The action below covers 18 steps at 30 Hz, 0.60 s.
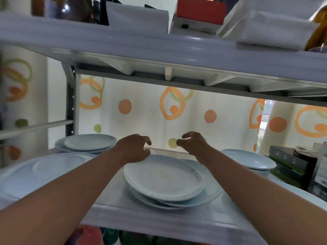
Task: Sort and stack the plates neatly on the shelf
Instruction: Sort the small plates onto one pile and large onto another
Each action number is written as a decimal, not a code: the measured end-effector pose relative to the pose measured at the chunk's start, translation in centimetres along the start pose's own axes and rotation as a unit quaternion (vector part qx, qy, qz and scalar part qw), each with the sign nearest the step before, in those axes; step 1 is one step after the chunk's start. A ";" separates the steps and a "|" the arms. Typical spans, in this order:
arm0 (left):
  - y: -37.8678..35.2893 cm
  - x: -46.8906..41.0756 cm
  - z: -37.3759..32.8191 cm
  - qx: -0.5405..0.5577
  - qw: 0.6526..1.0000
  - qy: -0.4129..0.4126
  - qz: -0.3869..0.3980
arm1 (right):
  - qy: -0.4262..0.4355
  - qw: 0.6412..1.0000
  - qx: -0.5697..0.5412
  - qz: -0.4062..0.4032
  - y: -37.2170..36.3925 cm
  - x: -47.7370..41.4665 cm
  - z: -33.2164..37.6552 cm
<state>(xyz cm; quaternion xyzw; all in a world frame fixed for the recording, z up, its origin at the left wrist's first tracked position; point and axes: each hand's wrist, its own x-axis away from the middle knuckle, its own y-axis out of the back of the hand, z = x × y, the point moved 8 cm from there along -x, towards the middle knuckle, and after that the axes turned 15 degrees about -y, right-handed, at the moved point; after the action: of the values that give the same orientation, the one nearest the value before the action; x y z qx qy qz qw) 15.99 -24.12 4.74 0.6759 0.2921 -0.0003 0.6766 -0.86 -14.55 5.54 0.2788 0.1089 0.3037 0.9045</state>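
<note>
A stack of white plates (164, 181) sits in the middle of the shelf (159, 218), slightly uneven, with a wider plate at the bottom. My left hand (134, 149) hovers over the stack's far left rim, fingers curled and apart, holding nothing. My right hand (192, 143) hangs above the far right rim, fingers also spread and empty. More plates stand at the back left (88, 143), one large plate at the near left (40, 172), and another pile at the right (251, 160).
An upper shelf (159, 48) loaded with boxes and bags hangs low overhead. Dark boxes (290, 165) fill the right end of the plate shelf. A grey upright post (70, 103) stands at the back left, before a curtain with orange circles.
</note>
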 end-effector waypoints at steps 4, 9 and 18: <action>0.8 2.4 4.4 0.004 0.999 0.049 0.004 | 0.058 0.996 0.063 0.025 -4.5 1.3 3.4; 1.4 5.0 8.2 0.030 0.996 0.085 0.001 | 0.117 0.981 0.145 0.046 -9.8 2.4 6.9; 1.3 7.5 11.9 0.066 0.992 0.108 -0.012 | 0.192 0.885 0.416 0.080 -19.5 2.3 9.5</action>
<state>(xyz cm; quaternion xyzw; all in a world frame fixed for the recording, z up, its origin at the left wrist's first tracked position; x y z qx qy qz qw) 27.44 -31.89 1.93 0.7117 0.3707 0.0452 0.5950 13.98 -30.23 2.15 0.5733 0.3740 0.3495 0.6398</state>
